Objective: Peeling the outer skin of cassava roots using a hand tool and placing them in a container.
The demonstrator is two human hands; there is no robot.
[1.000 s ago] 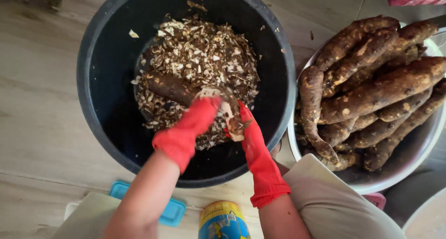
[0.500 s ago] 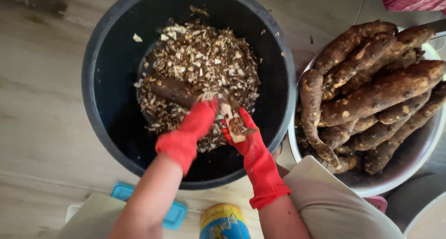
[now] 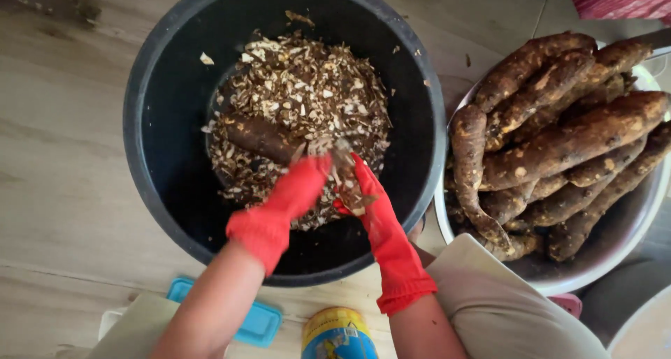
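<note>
- A brown, unpeeled root is gripped at its near end by the left hand, whose red-gloved fingers are closed around it; the rest of the root lies across the heap of peelings.
- The right hand, also in a red glove, is held just beside the left, its fingers curled shut on something narrow and partly hidden, with pale shavings clinging to it; whether this is a knife or a scraper cannot be told.
- Compared with a second ago, the root is seen at the same slant and in the same spot, and both hands have kept their grip; only a small shift of the right hand against the root's end is noticed, which is judged to be a peeling stroke in progress, with most of the skin not yet removed.
- The black bucket is occupied at its bottom by a thick layer of brown and white peel scraps, with a few flecks stuck to the inner wall.
- To the right, a white basin is heaped with long brown roots, all unpeeled.
- Near the body, a blue lid and a yellow-topped can are seen on the wooden floor.
</note>
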